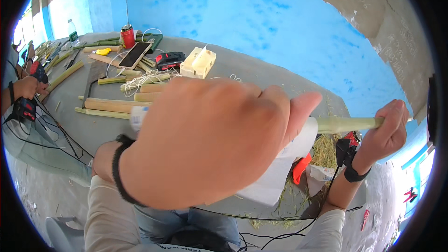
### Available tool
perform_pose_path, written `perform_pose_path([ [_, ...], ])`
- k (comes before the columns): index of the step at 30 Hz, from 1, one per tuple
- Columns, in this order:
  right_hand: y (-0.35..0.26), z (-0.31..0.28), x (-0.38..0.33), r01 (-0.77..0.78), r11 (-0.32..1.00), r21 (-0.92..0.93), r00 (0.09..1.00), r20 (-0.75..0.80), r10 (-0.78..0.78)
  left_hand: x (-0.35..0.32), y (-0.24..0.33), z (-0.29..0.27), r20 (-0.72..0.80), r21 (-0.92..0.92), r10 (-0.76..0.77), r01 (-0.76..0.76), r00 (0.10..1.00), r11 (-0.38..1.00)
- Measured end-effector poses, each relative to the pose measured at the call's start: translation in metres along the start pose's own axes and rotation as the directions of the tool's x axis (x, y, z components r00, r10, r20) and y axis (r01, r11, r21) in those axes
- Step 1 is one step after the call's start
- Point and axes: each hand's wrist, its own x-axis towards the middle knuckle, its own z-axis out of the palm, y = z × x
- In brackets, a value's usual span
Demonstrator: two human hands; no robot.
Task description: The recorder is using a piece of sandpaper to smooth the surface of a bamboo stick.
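The left hand, closed round white paper, and the right hand both grip one green bamboo stick; at ten o'clock lie a phone, one red can and several cut bamboo pieces.

Green bamboo stick: smooth, slightly waxy skin, held w/ white paper sheet, matt. Worktop: grey, matt, rough like concrete. Behind the stick on worktop: split bamboo lengths, pale, fibrous; glossy glass phone; shiny metal can; cream plastic box; white twine.
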Motion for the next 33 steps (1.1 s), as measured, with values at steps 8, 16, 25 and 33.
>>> perform_pose_path([
  [8, 0.045, -0.007, -0.007, -0.321, 0.947, 0.034, 0.944, -0.070, 0.322, 0.018, -0.022, 0.001, -0.194, 0.064, -0.092, 0.106, 0.977, 0.992],
  [16, 0.045, 0.014, -0.010, -0.188, 0.979, -0.080, 0.982, -0.004, 0.189, 0.026, -0.037, 0.014, -0.131, 0.032, -0.047, 0.052, 0.990, 0.998],
  [25, 0.024, 0.018, -0.010, -0.131, 0.989, -0.064, 0.990, 0.046, 0.134, 0.011, -0.019, 0.024, -0.040, 0.070, -0.004, 0.007, 0.999, 0.998],
  [33, -0.009, 0.030, -0.012, -0.043, 0.999, -0.028, 0.995, 0.087, 0.045, 0.007, -0.010, 0.011, 0.073, 0.235, 0.046, -0.062, 0.996, 0.970],
])
